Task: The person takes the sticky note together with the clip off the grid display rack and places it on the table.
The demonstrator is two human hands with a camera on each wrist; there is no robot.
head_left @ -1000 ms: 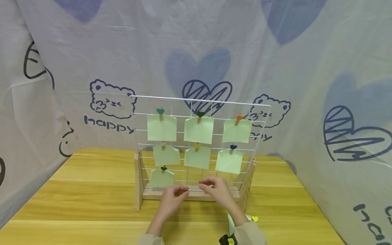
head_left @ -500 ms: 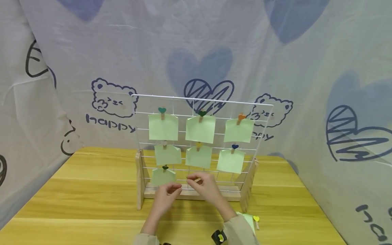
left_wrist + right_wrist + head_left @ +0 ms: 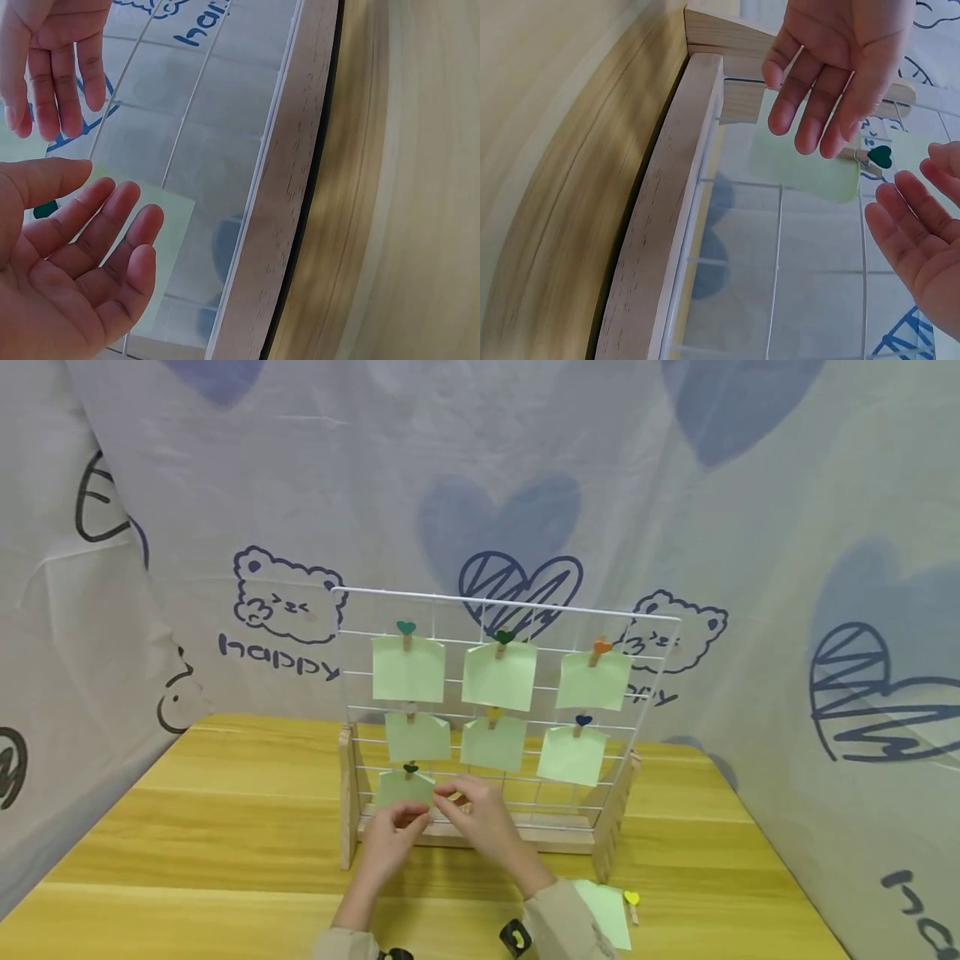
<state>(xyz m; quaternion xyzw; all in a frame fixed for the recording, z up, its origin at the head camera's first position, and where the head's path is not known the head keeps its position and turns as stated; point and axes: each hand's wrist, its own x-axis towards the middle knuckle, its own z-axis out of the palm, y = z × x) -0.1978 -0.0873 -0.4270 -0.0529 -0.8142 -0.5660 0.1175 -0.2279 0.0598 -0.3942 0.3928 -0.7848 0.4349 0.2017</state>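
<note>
A white wire grid [image 3: 517, 608] in a wooden stand [image 3: 536, 839] bears rows of pale green paper notes, each pinned by a small heart-topped clothespin. My left hand [image 3: 384, 845] is near the bottom-left note [image 3: 396, 787], fingers loosely bent and nothing held in the left wrist view. Beside it, my right hand [image 3: 486, 822] overlaps that note's right edge in the head view; its fingers look relaxed and bare in the right wrist view. A dark green heart clothespin [image 3: 880, 156] grips the note's top edge. Both palms face each other with a gap between.
On the yellow wooden table [image 3: 187, 827], a loose green note [image 3: 606, 910] lies right of my right forearm, with a yellow heart clothespin [image 3: 632, 902] beside it. The stand's wooden side leg [image 3: 348, 802] rises at the left. A printed cloth [image 3: 360, 485] hangs behind.
Both hands have moved left along the grid's lower part, up to the bottom-left note. The right sleeve has uncovered more of the loose note on the table. The camera view has shifted slightly.
</note>
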